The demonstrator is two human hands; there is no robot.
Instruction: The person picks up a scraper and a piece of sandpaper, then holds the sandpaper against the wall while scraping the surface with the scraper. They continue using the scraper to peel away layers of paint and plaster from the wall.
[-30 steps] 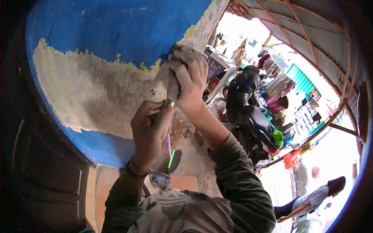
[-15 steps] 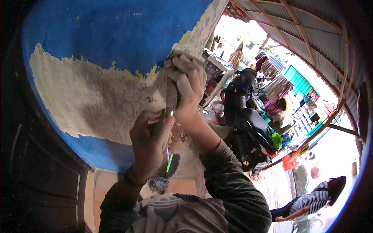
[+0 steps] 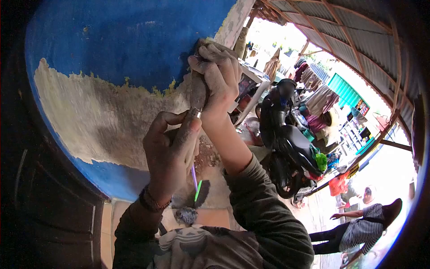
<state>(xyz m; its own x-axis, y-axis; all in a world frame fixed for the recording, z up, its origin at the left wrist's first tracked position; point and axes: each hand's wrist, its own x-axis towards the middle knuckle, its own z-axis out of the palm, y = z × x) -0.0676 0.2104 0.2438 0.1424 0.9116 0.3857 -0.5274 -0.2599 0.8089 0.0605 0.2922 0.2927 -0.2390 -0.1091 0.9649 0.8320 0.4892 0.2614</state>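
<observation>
A flat grey tool (image 3: 198, 92) with a shiny metal collar stands nearly upright against the painted wall (image 3: 121, 40). Its lower end, by the collar, is pinched between the thumb and fingers of my left hand (image 3: 169, 145). Higher up, my right hand (image 3: 219, 76) has its dusty fingers curled over the tool's top end, near the wall's corner. The fingers hide most of that end, which meets the edge of the blue paint. Below the blue lies a bare, greyish patch (image 3: 112, 112) with a ragged yellow border.
A broom (image 3: 204, 193) with a purple and green part lies below my hands. A parked motorcycle (image 3: 286, 143) stands to the right, with hanging clothes (image 3: 320, 98) behind it. Farther right are a person in a striped top (image 3: 363, 226) and another person (image 3: 368, 195). A dark door (image 3: 49, 179) is at left.
Both hands and the tool have moved up along the wall, to the blue paint's edge. The person in stripes has shifted with legs apart, and a second person shows more clearly.
</observation>
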